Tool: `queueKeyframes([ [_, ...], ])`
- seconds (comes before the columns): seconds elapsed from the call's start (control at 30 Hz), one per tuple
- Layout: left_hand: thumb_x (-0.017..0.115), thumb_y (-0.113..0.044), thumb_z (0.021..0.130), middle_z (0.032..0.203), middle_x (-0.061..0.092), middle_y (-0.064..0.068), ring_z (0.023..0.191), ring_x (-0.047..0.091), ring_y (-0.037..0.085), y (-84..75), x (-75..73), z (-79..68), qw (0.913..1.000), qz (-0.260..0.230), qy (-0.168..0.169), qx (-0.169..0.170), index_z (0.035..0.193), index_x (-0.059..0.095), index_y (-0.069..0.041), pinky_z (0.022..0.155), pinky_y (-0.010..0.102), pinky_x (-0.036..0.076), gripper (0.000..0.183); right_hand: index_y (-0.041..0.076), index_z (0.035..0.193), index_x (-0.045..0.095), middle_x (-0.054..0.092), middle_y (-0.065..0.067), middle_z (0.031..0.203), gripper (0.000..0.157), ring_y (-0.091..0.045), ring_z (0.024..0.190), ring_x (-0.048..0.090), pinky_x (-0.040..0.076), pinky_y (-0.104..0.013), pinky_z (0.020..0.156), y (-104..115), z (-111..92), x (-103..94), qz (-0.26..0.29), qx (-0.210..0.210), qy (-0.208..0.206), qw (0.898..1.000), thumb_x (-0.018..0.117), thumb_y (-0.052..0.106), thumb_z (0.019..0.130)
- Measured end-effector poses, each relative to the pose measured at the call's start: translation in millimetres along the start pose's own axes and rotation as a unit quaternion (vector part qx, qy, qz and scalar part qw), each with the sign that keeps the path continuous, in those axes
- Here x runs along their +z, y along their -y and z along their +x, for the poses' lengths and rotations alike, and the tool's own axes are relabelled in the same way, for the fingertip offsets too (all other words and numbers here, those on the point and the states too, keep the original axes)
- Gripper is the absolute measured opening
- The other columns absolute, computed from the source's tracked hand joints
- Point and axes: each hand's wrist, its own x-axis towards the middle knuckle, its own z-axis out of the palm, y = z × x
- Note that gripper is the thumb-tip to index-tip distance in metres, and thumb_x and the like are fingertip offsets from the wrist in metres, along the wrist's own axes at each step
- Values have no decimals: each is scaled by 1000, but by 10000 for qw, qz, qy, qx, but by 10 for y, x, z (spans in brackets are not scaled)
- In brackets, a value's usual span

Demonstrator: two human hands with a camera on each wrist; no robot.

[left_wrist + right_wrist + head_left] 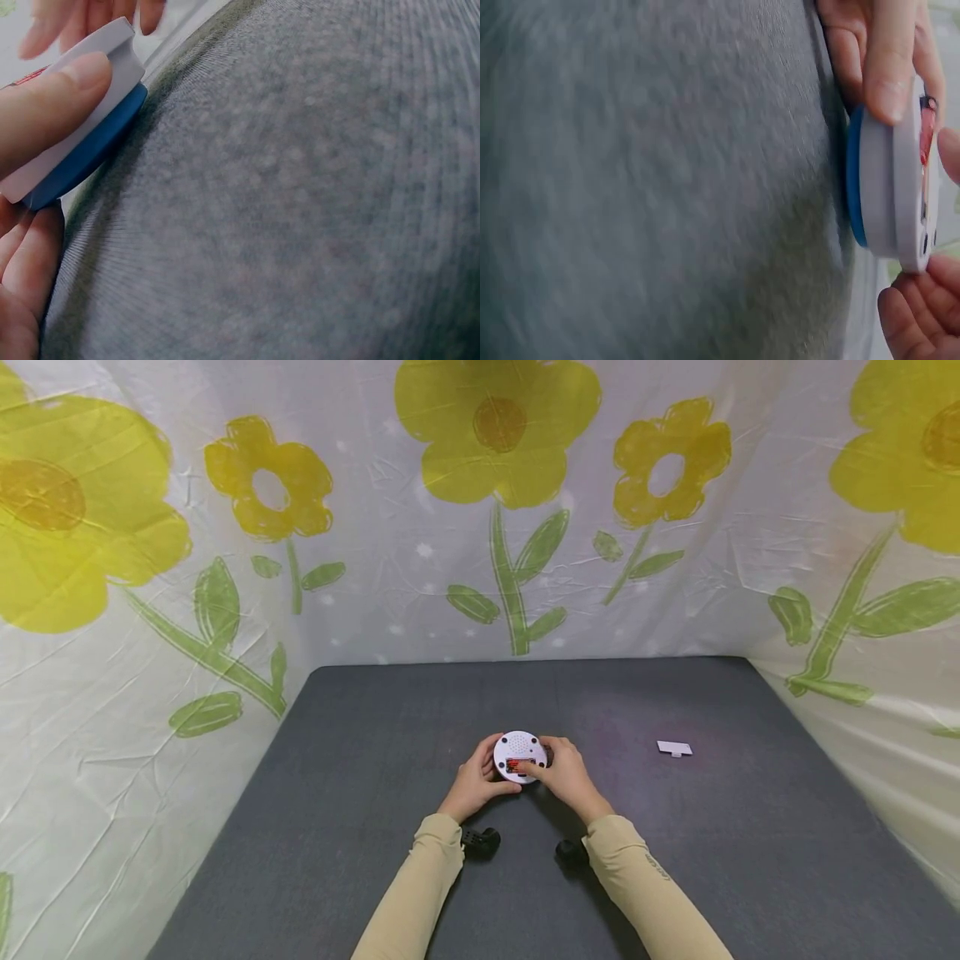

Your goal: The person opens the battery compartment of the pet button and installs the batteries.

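Note:
Between the hands is a round white battery-powered device (519, 745) with a blue underside (86, 161). Its perforated face is up, and the open compartment shows red batteries (514, 766). My left hand (477, 782) grips the rim, thumb on the near side and fingers beneath and behind. Curled fingers of my right hand (572, 778) hold the right edge, while its thumb (949, 154) lies over the battery compartment. Whether that thumb presses on a battery cannot be told. In the left wrist view the right fingers are partly cut off.
A small white battery cover (674, 748) with a tab lies on the dark grey table (360, 735), to the right. Black wrist-worn devices (480, 842) sit under both cuffs. Flower-printed cloth (375, 543) hangs behind the table and at its sides.

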Motion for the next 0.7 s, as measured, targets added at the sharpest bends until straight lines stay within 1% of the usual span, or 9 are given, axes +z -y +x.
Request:
queueKeyframes([
  [0.07,82,-10,70,141,39,13,125,41,21,-97,-4,-28,10000,-21,45,85,142,31,-10,97,33,40,88,-9,121,53,54,-22,116,70,-34,107,49,42,-46,88,6,3,25,21,179,21,9998,80,34,73],
  [0.17,79,-4,72,140,39,18,125,40,25,-228,-16,-65,9998,-37,125,131,142,29,-3,97,35,40,86,-10,122,51,53,-22,114,74,-34,105,48,43,-45,86,38,6,61,77,311,-54,9995,81,36,71],
  [0.23,78,-1,73,140,37,21,126,39,29,-246,-24,-70,9996,-102,180,193,142,27,1,97,38,39,86,-11,122,50,52,-23,113,78,-35,106,46,42,-45,86,68,7,84,88,381,-112,9992,81,37,69],
  [0.4,80,-5,71,142,37,16,126,40,25,-29,-19,-12,9997,-164,117,143,144,28,-6,97,34,39,89,-12,120,48,49,-24,112,79,-38,108,42,41,-47,87,120,0,145,74,571,-269,9980,83,37,68],
  [0.53,81,-11,71,141,40,12,125,42,21,9,-9,-9,9998,-137,52,162,143,31,-11,95,31,41,88,-11,118,49,49,-25,112,77,-39,107,43,40,-47,86,127,7,177,-26,700,-371,9969,83,35,67],
  [0.7,82,-15,70,140,42,7,124,43,16,13,-2,-13,9998,-97,1,165,142,33,-14,95,29,41,87,-10,118,49,49,-24,110,76,-38,105,44,40,-46,87,136,30,188,-140,863,-355,9955,84,33,67],
])
